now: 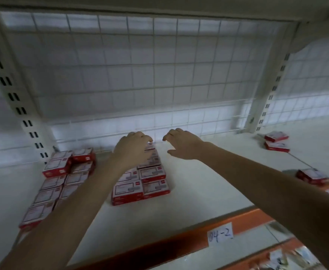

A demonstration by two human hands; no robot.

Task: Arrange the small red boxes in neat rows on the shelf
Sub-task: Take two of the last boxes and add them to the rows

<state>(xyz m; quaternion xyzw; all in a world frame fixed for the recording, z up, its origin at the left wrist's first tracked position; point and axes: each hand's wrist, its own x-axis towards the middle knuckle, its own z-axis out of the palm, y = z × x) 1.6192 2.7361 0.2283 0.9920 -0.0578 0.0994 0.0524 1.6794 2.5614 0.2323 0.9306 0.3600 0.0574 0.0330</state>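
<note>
Your arms reach over the orange shelf edge (243, 219) and white shelf (198, 191). Your left hand (134, 149) rests, fingers curled, on the far end of the middle red boxes (140, 182). Your right hand (181, 144) hovers just beside them, fingers loosely spread, holding nothing.

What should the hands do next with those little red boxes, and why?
Probably the left hand should set its small red box square at the back end of the middle double row of red-and-white cardboard boxes, since it rests there now. The right hand hovers open beside it, holding nothing, so it could next fetch the loose red boxes lying crooked at far right.
</note>
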